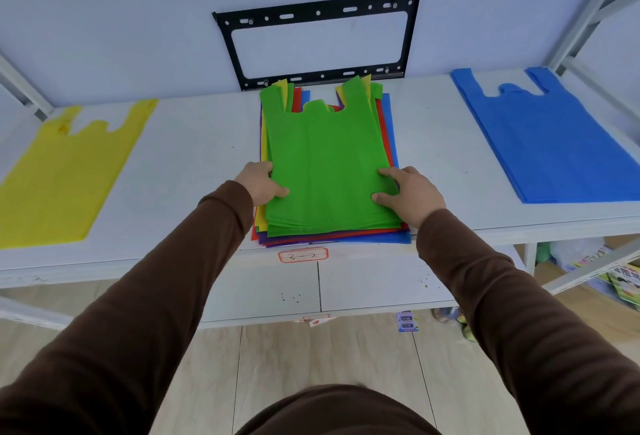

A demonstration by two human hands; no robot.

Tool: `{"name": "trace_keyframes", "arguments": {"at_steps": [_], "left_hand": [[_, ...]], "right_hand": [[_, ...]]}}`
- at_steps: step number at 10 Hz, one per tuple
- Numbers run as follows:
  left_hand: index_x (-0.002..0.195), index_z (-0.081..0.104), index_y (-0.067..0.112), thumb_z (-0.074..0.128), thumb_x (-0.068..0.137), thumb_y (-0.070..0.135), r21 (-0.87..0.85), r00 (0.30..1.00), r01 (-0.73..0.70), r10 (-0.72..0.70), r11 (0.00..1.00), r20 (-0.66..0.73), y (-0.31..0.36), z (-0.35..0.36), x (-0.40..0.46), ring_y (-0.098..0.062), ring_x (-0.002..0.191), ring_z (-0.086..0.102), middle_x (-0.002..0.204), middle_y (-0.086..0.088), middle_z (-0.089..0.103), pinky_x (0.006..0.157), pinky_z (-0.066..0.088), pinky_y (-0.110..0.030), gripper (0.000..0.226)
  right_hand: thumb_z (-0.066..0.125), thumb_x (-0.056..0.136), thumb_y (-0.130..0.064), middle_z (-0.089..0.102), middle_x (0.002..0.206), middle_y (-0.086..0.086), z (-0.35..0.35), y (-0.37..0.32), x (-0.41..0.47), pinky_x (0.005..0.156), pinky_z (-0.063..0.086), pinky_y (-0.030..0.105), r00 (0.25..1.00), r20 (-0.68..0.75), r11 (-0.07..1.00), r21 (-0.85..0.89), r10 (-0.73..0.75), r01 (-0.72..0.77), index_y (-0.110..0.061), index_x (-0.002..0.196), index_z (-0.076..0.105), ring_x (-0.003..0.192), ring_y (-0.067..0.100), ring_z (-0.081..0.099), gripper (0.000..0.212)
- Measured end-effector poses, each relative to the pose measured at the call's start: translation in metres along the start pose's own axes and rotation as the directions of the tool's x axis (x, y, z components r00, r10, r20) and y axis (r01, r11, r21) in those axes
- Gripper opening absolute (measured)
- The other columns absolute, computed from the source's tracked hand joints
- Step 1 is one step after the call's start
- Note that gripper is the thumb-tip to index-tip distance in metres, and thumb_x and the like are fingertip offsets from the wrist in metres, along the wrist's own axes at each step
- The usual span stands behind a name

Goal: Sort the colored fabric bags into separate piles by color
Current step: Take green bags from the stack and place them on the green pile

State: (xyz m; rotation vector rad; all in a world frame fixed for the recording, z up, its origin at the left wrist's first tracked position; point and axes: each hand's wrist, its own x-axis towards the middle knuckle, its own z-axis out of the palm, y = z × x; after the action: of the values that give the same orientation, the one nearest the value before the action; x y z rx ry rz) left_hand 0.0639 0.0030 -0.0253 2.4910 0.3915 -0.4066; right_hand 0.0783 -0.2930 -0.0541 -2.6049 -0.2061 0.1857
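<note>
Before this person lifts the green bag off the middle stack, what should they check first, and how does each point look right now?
1. Green bag lies on top of the mixed stack: ok.
2. Left hand holds its left edge: ok.
3. Right hand presses its right side: ok.
4. Only one bag gripped: cannot tell.
5. Green pile already begun: not ok; only a yellow pile and a blue pile show.
6. Bare shelf beside the stack: ok.

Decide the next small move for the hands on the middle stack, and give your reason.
Probably lift the green bag off the stack and start a new pile on bare shelf. Both the left hand and right hand already rest on its edges, and only a yellow bag and blue bag lie out.
</note>
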Motion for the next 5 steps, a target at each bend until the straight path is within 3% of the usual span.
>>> {"name": "trace_keyframes", "arguments": {"at_steps": [1,2,3,4,5], "left_hand": [[0.152,0.024,0.007,0.075,0.083,0.026,0.072,0.999,0.003,0.000,0.997,-0.044,0.0020,0.0065,-0.0021,-0.037,0.133,0.042,0.151,-0.020,0.031,0.111,0.037,-0.040,0.088],[0.153,0.019,0.010,0.079,0.078,0.018,0.029,0.996,-0.013,0.015,0.999,-0.088,0.0040,0.0091,-0.0056,-0.039,0.131,0.044,0.151,-0.020,0.032,0.109,0.038,-0.042,0.097],[0.153,0.018,0.013,0.081,0.075,0.012,-0.165,0.998,-0.028,0.016,0.986,-0.069,0.0022,0.0081,-0.0018,-0.037,0.128,0.048,0.149,-0.017,0.040,0.108,0.041,-0.045,0.101],[0.152,0.021,0.016,0.082,0.073,0.010,-0.602,0.996,0.079,-0.081,0.794,0.024,0.0033,0.0021,-0.0031,-0.037,0.110,0.063,0.129,-0.015,0.059,0.093,0.053,-0.053,0.099],[0.143,0.039,0.007,0.081,0.075,0.017,-0.734,0.991,0.131,-0.080,0.666,0.104,0.0076,-0.0001,-0.0071,-0.031,0.105,0.066,0.123,-0.015,0.065,0.089,0.056,-0.047,0.081]], "right_hand": [[0.065,0.086,-0.048,0.050,0.134,0.006,-0.0008,-0.0012,-0.0008,0.097,0.048,0.043,1.000,0.000,1.000,0.003,0.002,-0.002,-0.032,0.142,0.045,0.120,0.027,0.052,0.062],[0.065,0.086,-0.048,0.050,0.134,0.006,-0.0013,-0.0015,-0.0021,0.097,0.048,0.043,1.000,0.000,1.000,-0.002,0.008,-0.008,-0.032,0.143,0.045,0.120,0.027,0.052,0.062],[0.065,0.086,-0.048,0.050,0.134,0.006,-0.0010,-0.0018,-0.0021,0.097,0.049,0.043,1.000,-0.001,1.000,-0.005,0.013,-0.013,-0.032,0.142,0.045,0.120,0.027,0.052,0.062],[0.065,0.086,-0.048,0.050,0.135,0.006,-0.0010,-0.0020,-0.0018,0.097,0.048,0.043,1.000,0.006,1.000,0.000,0.022,-0.022,-0.032,0.142,0.045,0.120,0.027,0.052,0.062],[0.065,0.086,-0.049,0.050,0.135,0.006,-0.0015,-0.0021,-0.0020,0.097,0.049,0.043,1.000,0.003,1.000,-0.003,0.027,-0.027,-0.033,0.142,0.045,0.120,0.027,0.052,0.062]]}}
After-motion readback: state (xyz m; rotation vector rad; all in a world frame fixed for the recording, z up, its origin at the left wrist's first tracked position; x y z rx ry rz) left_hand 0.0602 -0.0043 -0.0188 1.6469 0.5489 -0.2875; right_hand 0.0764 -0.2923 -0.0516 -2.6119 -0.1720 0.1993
